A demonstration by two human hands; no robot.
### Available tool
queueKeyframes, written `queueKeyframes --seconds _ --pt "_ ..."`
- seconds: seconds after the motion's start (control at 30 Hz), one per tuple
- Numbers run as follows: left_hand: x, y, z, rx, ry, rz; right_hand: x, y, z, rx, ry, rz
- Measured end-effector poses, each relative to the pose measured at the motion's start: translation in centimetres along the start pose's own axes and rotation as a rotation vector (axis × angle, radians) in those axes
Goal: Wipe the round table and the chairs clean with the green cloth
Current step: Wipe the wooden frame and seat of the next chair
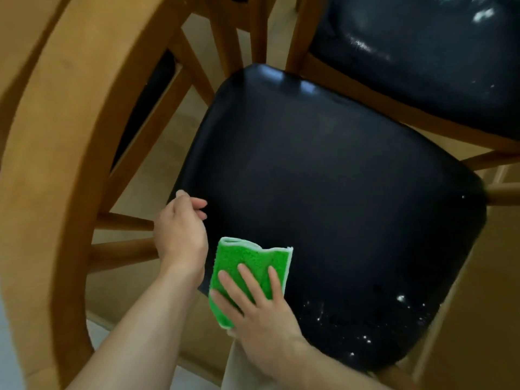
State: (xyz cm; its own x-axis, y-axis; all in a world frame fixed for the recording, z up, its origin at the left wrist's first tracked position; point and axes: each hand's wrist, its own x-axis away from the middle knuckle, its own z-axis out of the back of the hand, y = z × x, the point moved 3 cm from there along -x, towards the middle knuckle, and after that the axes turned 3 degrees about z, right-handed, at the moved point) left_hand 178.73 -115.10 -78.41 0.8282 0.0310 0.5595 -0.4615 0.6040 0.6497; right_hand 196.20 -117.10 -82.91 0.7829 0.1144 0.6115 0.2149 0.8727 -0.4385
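Observation:
A wooden chair with a black padded seat (pixel 337 206) fills the middle of the view. My right hand (pixel 259 313) presses the folded green cloth (pixel 247 266) flat on the seat's near left corner, fingers spread over it. My left hand (pixel 180 229) curls its fingers around the seat's left edge. White specks (pixel 365 327) dot the seat's near right corner. The curved wooden rim of the round table (pixel 56 164) arcs along the left.
A second chair with a black seat (pixel 422 57), marked by white smears, stands at the upper right, close beside the first. Wooden legs and rungs (pixel 123 220) cross under the table at left. Pale floor shows between them.

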Motion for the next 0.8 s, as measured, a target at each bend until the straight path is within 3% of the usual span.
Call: queueKeyframes --seconds 0.07,0.13,0.27,0.4,0.5,0.57,0.7,0.8 --pt "0.5 -0.4 -0.1 -0.016 -0.017 0.001 1.0 2.2 0.8 0.043 0.021 0.061" --pt "1.2 -1.0 -0.5 -0.044 -0.042 0.008 1.7 5.7 2.4 0.062 0.129 -0.017" --pt "3.2 -1.8 -1.7 -0.091 -0.129 -0.006 4.2 16.4 6.4 0.016 0.34 -0.452" --pt "4.6 -1.7 -3.1 -0.097 -0.204 -0.04 6.6 23.7 9.5 -0.212 0.392 -0.788" --pt "5.1 -1.2 -4.0 -0.09 -0.22 -0.057 5.5 20.4 8.7 -0.256 0.429 -0.876" --pt "5.6 -0.7 -4.6 -0.101 -0.238 -0.091 4.6 15.6 6.7 -0.291 0.405 -0.83" --pt "6.5 -0.1 -5.9 -0.143 -0.332 -0.127 4.3 6.0 1.8 -0.4 0.125 -0.666" --pt "7.8 -0.7 -6.3 -0.297 -0.437 -0.196 4.3 3.6 1.8 -0.509 -0.028 -0.578"
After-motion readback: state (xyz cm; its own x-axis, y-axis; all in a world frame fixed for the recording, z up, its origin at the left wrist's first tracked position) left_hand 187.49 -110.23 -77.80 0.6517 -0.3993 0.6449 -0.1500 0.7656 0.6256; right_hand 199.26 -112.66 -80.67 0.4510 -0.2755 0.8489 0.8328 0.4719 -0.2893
